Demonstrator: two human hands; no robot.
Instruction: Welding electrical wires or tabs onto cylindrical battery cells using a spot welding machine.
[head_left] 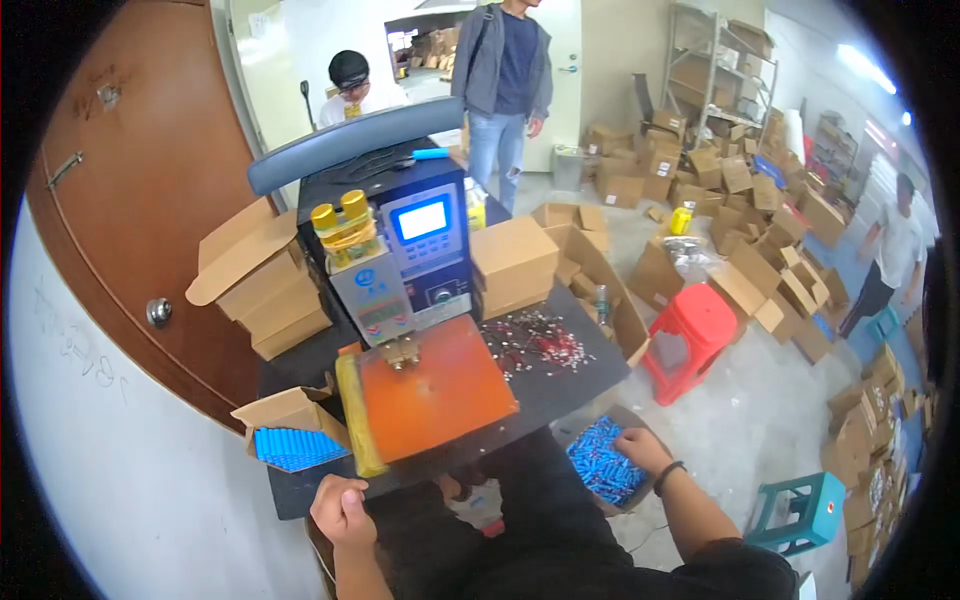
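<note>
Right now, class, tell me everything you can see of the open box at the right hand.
The box looks like plain brown cardboard, open-topped and holding many loose, jumbled blue cylinders. It sits below the dark table's edge, to the right of the person's legs. The right hand reaches in over its right side; whether it grips a cylinder is unclear.

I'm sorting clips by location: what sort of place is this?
Probably a small workshop or assembly room: there's a boxy machine with a lit screen, a mass of loose blue cylinders, and heaped cardboard boxes.
</note>
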